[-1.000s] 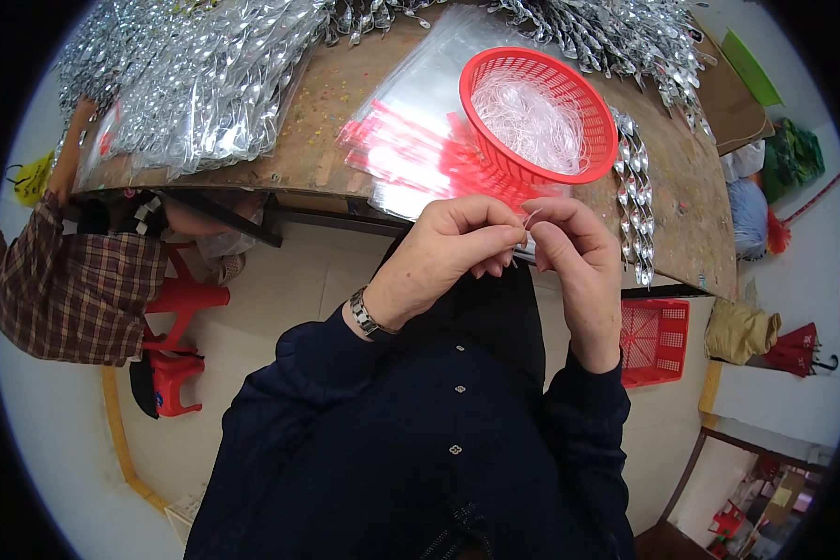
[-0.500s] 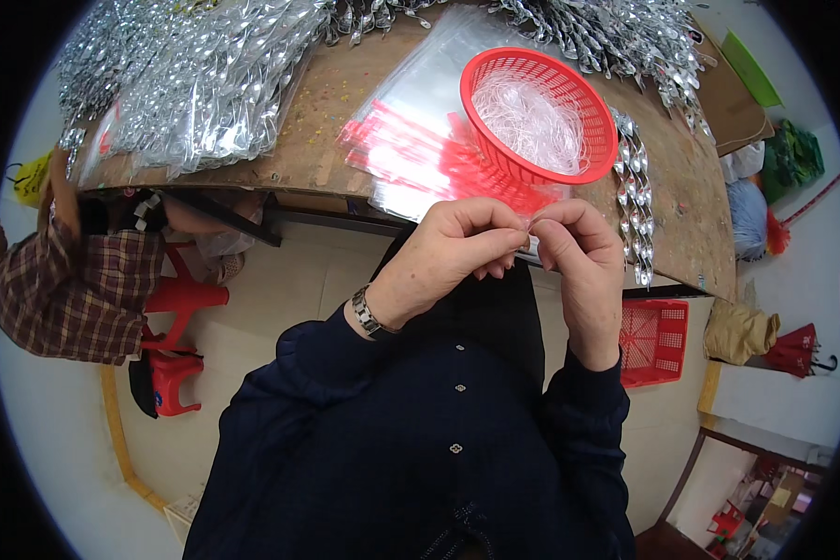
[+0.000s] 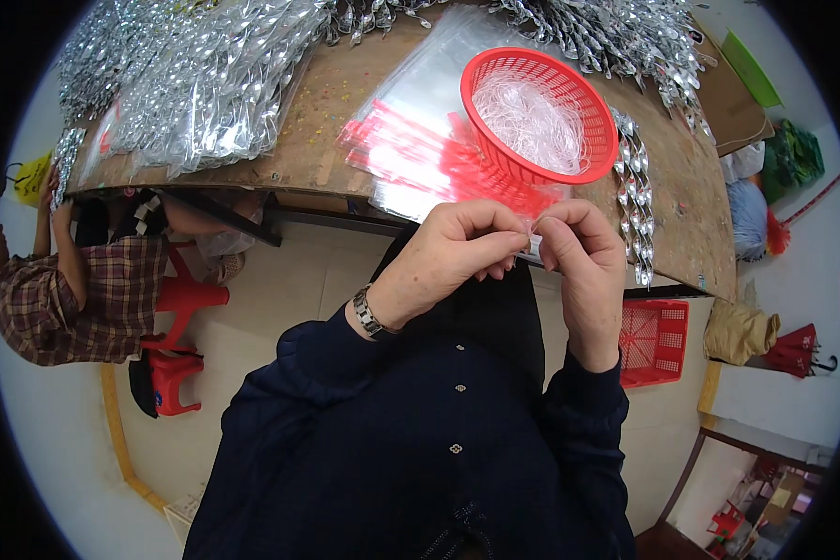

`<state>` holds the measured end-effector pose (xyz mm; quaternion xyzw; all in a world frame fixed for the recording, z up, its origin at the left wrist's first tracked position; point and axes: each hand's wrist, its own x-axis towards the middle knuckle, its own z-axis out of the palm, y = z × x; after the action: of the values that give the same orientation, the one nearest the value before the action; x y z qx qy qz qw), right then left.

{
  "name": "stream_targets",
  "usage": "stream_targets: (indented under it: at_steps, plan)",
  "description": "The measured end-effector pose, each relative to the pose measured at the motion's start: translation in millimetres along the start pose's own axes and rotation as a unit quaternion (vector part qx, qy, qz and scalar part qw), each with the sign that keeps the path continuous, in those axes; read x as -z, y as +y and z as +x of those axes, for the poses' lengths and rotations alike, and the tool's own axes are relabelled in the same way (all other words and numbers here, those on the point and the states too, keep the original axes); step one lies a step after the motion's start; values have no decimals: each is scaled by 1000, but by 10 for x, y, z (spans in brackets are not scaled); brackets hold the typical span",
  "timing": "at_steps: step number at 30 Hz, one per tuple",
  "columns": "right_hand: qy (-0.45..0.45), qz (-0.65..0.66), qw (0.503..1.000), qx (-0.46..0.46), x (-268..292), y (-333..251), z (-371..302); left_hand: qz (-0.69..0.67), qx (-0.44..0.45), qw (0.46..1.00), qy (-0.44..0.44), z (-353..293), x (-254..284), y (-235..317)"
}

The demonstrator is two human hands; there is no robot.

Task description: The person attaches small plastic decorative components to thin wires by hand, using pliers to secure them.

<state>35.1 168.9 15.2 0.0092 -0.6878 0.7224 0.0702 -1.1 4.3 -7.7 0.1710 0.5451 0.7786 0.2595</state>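
Brown tabletop [image 3: 334, 105] at twelve o'clock, red basket [image 3: 607, 142] at one, fine thread [image 3: 532, 225] (barely visible) at two, pinched in the grip of left hand [image 3: 443, 252] and right hand [image 3: 583, 266], pale floor [image 3: 257, 373] at eight, stool [image 3: 196, 296] at nine

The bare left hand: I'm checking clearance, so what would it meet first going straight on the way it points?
Most likely the bare right hand, close on the picture's right of the left hand; depth between them is hard to judge.
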Motion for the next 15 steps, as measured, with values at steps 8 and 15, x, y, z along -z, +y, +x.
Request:
stream_targets:
  at_steps: [8, 15]
  plan:
    - [4, 2, 1000, 6, 12, -1, 1, 8, -9, 1000, -9, 7, -7, -3]
    - [-16, 3, 1000, 1, 44, 37, 4, 15, -29, 999, -17, 7, -10, -17]
